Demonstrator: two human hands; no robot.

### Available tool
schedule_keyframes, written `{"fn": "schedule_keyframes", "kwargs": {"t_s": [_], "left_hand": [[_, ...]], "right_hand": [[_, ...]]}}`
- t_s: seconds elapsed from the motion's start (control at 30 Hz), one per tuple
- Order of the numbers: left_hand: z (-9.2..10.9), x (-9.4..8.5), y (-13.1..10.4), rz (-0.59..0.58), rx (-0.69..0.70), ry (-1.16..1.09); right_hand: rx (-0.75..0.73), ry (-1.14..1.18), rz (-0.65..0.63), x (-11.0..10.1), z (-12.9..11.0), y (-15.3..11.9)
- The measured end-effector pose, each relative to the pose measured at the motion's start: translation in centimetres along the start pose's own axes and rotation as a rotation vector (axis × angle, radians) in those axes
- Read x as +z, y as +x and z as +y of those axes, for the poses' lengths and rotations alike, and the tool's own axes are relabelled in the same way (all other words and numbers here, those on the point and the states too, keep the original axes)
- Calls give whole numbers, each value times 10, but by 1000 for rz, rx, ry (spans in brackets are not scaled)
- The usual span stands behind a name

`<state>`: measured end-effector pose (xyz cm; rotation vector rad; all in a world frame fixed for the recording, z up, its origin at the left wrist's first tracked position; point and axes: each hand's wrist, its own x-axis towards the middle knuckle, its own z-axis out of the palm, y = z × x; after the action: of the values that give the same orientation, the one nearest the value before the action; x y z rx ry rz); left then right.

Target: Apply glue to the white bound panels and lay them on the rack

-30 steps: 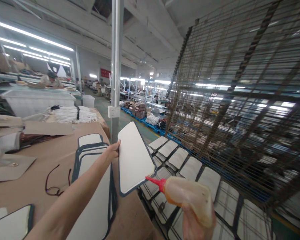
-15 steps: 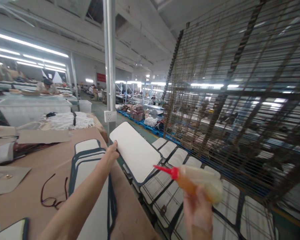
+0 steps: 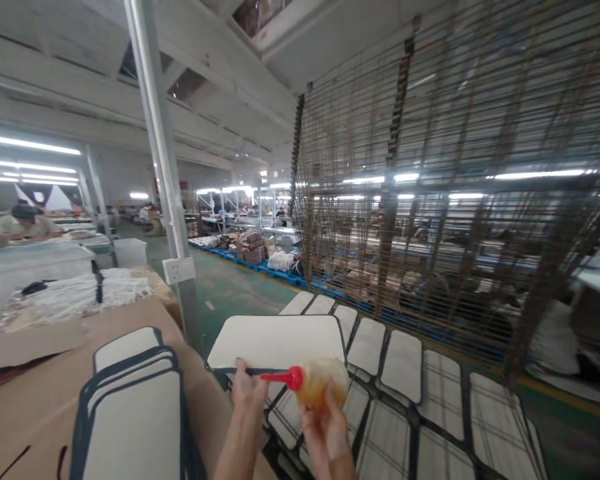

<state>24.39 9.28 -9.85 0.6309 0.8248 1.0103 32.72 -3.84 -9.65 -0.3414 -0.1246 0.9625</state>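
My left hand (image 3: 246, 385) grips the near edge of a cream panel with a dark rim (image 3: 280, 339), thumb on top, fingers hidden beneath. The panel is held up level over the rack at its near end. My right hand (image 3: 325, 420) is wrapped round a translucent squeeze bottle (image 3: 325, 381) with a red nozzle (image 3: 285, 378) and amber liquid inside. The bottle lies on its side, nozzle pointing left, just in front of the panel's near edge. Whether the nozzle touches the panel I cannot tell.
Similar panels (image 3: 405, 365) lie in rows on a rack at right, below a tall wire rack (image 3: 400, 200). More panels are stacked (image 3: 135, 420) on the brown table (image 3: 203, 407). A post with a socket box (image 3: 179, 269) stands ahead. A person (image 3: 25, 223) sits far left.
The panel has turned from slanting to lying crosswise. My right hand has brought the bottle leftward, close to the panel and my left hand. The view has swung to the right.
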Motion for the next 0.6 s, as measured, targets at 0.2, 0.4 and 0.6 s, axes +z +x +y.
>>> {"fn": "schedule_keyframes", "kwargs": {"t_s": [0.2, 0.4, 0.6], "left_hand": [[-22, 2, -31, 141, 52, -356], [-39, -19, -53, -66, -61, -404], [-38, -52, -94, -459, -264, 134]], "right_hand": [[-10, -65, 3, -4, -9, 18], [-11, -63, 1, -2, -12, 35], [20, -44, -3, 2, -14, 41]]}}
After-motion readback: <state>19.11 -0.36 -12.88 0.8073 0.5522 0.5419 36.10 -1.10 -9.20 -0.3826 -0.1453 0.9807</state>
